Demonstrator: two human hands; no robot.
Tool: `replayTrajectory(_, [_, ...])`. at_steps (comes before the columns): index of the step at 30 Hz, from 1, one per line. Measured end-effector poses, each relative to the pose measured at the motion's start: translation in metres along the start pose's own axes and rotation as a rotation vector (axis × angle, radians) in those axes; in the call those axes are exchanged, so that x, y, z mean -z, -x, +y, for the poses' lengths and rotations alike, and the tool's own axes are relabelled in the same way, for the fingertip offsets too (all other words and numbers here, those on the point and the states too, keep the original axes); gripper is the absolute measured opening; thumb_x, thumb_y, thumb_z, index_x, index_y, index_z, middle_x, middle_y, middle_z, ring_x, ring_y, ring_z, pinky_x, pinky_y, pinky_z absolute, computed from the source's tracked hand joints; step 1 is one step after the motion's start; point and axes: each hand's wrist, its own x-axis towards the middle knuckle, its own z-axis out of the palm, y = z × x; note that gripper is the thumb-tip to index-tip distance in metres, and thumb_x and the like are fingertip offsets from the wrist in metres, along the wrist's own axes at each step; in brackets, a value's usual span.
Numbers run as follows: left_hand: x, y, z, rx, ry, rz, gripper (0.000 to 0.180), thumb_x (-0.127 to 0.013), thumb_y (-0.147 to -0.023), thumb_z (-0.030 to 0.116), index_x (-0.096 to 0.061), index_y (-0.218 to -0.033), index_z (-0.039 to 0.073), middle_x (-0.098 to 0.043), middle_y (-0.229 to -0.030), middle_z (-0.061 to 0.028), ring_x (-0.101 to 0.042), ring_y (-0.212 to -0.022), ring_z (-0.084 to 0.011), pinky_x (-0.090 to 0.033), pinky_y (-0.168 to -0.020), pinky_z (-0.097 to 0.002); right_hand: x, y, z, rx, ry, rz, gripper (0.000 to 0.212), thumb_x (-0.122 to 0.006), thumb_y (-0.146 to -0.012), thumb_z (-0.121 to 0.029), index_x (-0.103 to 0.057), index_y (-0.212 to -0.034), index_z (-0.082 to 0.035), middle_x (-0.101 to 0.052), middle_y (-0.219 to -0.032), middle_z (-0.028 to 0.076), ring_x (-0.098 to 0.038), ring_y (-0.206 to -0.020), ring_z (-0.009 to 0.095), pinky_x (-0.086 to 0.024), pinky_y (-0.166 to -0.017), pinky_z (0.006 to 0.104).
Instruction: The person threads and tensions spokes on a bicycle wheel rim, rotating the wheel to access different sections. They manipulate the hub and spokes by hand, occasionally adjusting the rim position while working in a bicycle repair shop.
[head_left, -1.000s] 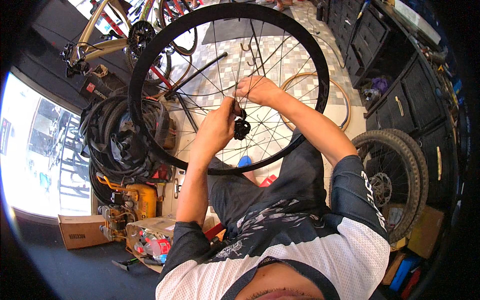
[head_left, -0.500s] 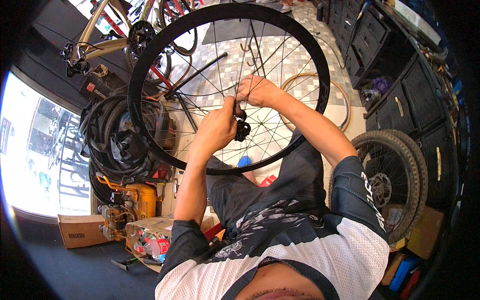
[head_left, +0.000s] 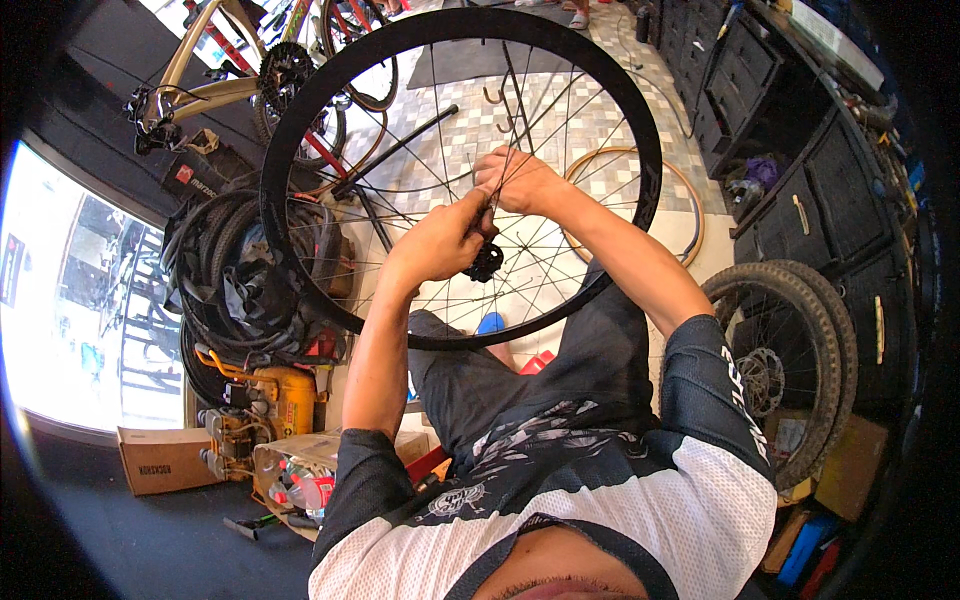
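Note:
A black bicycle wheel rim (head_left: 275, 190) laced with thin dark spokes stands in front of me above my lap, tilted toward me. Its black hub (head_left: 485, 264) is near the middle, partly covered by my left hand (head_left: 440, 240). That hand is closed around spokes just above the hub, with thumb and forefinger reaching up to the other hand. My right hand (head_left: 522, 182) reaches in from the right, fingers curled and pinched among the spokes. Whatever its fingertips hold is hidden. The two hands' fingertips meet or nearly meet.
On the left are piled black tires (head_left: 225, 260), a yellow compressor (head_left: 285, 400) and a cardboard box (head_left: 160, 462). A tan bicycle frame (head_left: 190, 100) is at the far left. Knobby-tired wheels (head_left: 835, 350) lean beside dark drawers (head_left: 800, 220) on the right. A tan-walled tire (head_left: 690, 215) lies on the floor.
My left hand has shifted slightly up and right, its fingers now closer to my right hand's. The wheel has moved a little to the right. My right hand stays almost in place.

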Motion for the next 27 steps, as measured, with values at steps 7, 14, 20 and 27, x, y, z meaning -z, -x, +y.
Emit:
replayTrajectory(7, [0.0, -0.009, -0.007, 0.0, 0.112, -0.083, 0.031, -0.055, -0.089, 0.001, -0.058, -0.12, -0.003, -0.074, -0.099, -0.0176, -0.071, -0.093, -0.0262, -0.055, -0.09, -0.0401, 0.014, -0.002, -0.004, -0.021, -0.015, -0.116, 0.02, -0.061, -0.09, -0.023, -0.076, -0.097, -0.013, -0.074, -0.113, 0.0, -0.061, -0.122, 0.018, -0.043, -0.106, 0.0372])
replayTrajectory(14, [-0.003, -0.011, -0.014, -0.02, 0.145, -0.032, 0.021, -0.059, -0.089, 0.008, -0.06, -0.108, 0.0, -0.073, -0.091, -0.0212, -0.072, -0.09, -0.0389, -0.054, -0.083, -0.0463, 0.01, -0.003, -0.003, -0.051, -0.021, -0.095, 0.021, -0.055, -0.096, -0.027, -0.073, -0.089, -0.019, -0.073, -0.099, -0.003, -0.063, -0.112, 0.02, -0.047, -0.099, 0.0383])
replayTrajectory(20, [0.003, -0.011, -0.002, 0.072, 0.058, -0.086, 0.012, -0.056, -0.091, 0.002, -0.057, -0.102, -0.002, -0.076, -0.103, -0.0182, -0.073, -0.098, -0.0236, -0.055, -0.091, -0.0384, 0.001, 0.002, -0.003, -0.063, -0.065, 0.045, 0.021, -0.054, -0.098, -0.028, -0.073, -0.091, -0.02, -0.073, -0.096, -0.001, -0.063, -0.11, 0.021, -0.047, -0.098, 0.0381])
replayTrajectory(27, [0.0, -0.01, -0.01, 0.024, 0.113, -0.065, 0.011, -0.057, -0.091, 0.003, -0.057, -0.101, -0.002, -0.073, -0.092, -0.0155, -0.073, -0.094, -0.0233, -0.055, -0.088, -0.0388, 0.009, -0.001, -0.007, -0.113, -0.108, -0.045, 0.022, -0.055, -0.098, -0.028, -0.075, -0.099, -0.022, -0.074, -0.102, 0.0, -0.062, -0.116, 0.021, -0.047, -0.1, 0.0386])
